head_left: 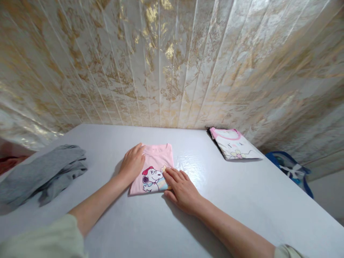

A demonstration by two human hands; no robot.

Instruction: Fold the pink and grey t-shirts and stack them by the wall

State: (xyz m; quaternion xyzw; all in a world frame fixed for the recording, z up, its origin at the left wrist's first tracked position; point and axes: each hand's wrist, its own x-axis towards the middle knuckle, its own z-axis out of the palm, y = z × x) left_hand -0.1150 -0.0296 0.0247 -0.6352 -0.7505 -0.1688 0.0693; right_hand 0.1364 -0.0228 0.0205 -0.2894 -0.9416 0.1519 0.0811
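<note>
A pink T-shirt [158,152] with a cartoon dog print lies folded into a neat rectangle in the middle of the white table, its neckline toward the far side. My left hand [133,163] rests on its upper left edge, fingers stretched out and pointing away from me. Across the lower right edge lies my right hand [181,190], its fingers flat on the print and covering part of it. Neither hand grips the cloth.
At the left of the white table [113,229] lies a crumpled grey garment [51,172]. Folded clothes with a white and pink shirt [233,145] on top sit at the back right. Beyond the right edge is a blue-rimmed bag [291,170]. A patterned curtain [166,64] hangs behind.
</note>
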